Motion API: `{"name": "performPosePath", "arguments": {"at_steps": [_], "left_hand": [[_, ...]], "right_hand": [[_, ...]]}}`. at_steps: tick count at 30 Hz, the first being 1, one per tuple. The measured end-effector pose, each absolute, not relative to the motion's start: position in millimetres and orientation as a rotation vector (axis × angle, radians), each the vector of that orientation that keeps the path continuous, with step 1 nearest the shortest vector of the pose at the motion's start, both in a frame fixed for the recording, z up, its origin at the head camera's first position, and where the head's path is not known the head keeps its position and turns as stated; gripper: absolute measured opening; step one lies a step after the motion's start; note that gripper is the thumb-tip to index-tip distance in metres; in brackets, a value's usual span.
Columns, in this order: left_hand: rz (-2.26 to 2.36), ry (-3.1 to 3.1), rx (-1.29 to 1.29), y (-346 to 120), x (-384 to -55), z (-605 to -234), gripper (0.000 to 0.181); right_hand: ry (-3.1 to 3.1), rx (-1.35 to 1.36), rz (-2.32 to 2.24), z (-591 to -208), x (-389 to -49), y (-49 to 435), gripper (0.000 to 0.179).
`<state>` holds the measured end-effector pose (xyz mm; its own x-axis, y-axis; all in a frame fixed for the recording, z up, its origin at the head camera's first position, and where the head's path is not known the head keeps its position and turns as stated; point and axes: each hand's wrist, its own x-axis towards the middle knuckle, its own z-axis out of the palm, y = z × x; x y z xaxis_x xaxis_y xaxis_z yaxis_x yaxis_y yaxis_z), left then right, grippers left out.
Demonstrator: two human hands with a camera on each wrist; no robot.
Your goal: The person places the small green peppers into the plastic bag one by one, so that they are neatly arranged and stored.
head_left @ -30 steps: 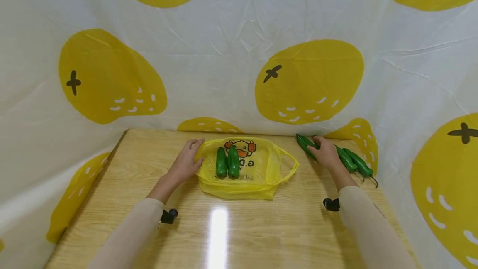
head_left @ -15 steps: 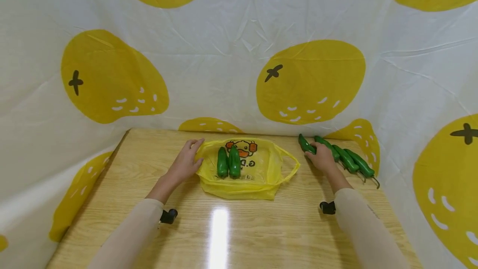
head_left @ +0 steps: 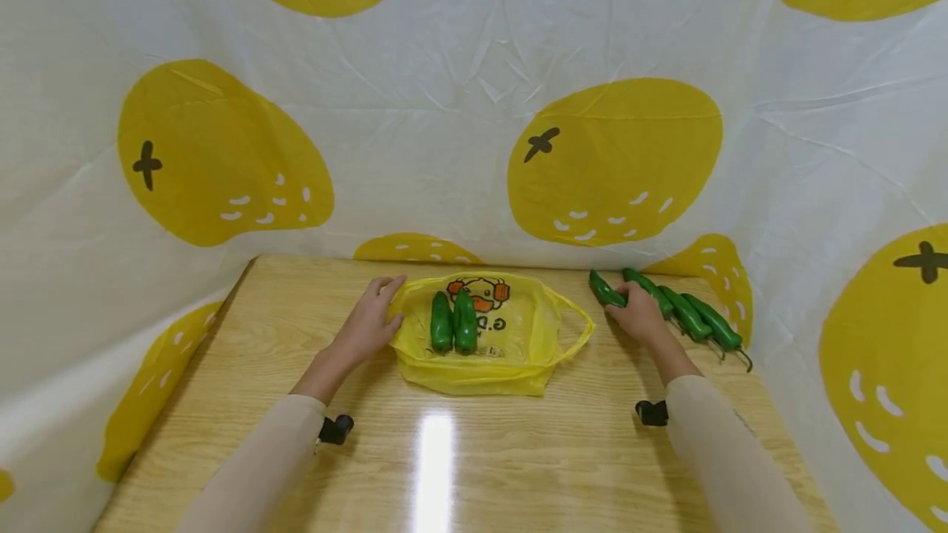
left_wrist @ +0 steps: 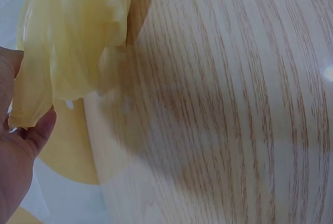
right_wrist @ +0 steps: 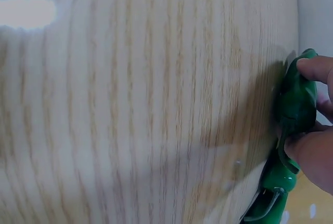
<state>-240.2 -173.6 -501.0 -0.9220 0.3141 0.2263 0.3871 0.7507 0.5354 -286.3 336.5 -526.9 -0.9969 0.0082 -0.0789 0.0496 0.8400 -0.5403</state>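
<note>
In the head view a yellow plastic bag with a duck print lies on the table, its handle loop pointing right. Two green peppers lie side by side within it, stem ends toward me. My left hand holds the bag's left edge; the left wrist view shows the thin yellow film between thumb and fingers. Farther right, my right hand grips another green pepper near its stem end. Close up in the right wrist view, thumb and fingers hold this pepper, with its curved stem pointing down the frame.
Three more green peppers lie slanted in a row just right of my right hand, by the table's back right corner. A white cloth with yellow fruit prints hangs behind the table and along both sides.
My right hand has closed around the leftmost pepper of the row and shifted it slightly left, opening a gap to the others. The left hand and the bag have stayed put.
</note>
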Motion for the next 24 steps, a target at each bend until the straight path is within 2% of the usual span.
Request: {"name": "performPosePath", "arguments": {"at_steps": [7, 16, 24], "left_hand": [[-0.891, -2.82, -0.569, -173, -242, -503, 0.073], [-0.894, -2.812, -0.586, -175, -244, -506, 0.074], [-0.909, -2.818, -0.586, -176, -244, -506, 0.075]], "right_hand": [[2.897, 0.079, -0.95, -514, -278, 335, 0.052], [2.846, 0.028, -1.109, -492, -262, 325, 0.066], [2.699, -0.003, -1.245, -465, -244, 310, 0.07]]}}
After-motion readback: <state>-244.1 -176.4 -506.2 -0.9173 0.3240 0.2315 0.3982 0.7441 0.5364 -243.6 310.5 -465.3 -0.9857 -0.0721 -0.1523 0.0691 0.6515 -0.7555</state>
